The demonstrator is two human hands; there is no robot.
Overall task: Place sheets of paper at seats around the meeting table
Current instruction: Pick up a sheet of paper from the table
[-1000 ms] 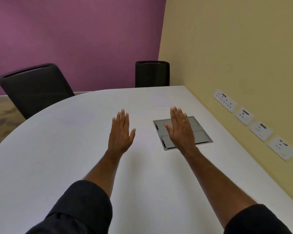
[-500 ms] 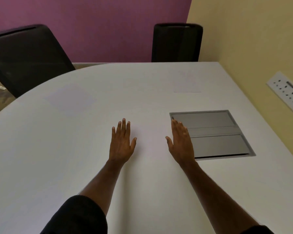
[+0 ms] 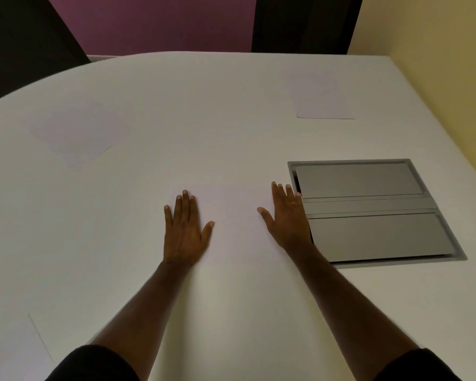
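My left hand (image 3: 186, 232) and right hand (image 3: 289, 215) lie flat on the counter (image 3: 231, 119), left of the grey hatch (image 3: 368, 210); fingers (image 3: 186, 200) spread, holding nothing; probably pressing a faint sheet (image 3: 234, 213) flat

A purple wall (image 3: 162, 20) runs along the far side, meeting a pale yellow wall (image 3: 437, 50) on the right. Two black chairs stand beyond the table: one far left (image 3: 19, 37), one far right (image 3: 302, 23).

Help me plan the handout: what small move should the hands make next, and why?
Probably lift both open hands, left hand and right hand, off the white meeting table: they hold nothing, and white paper sheets already lie before both black chairs.
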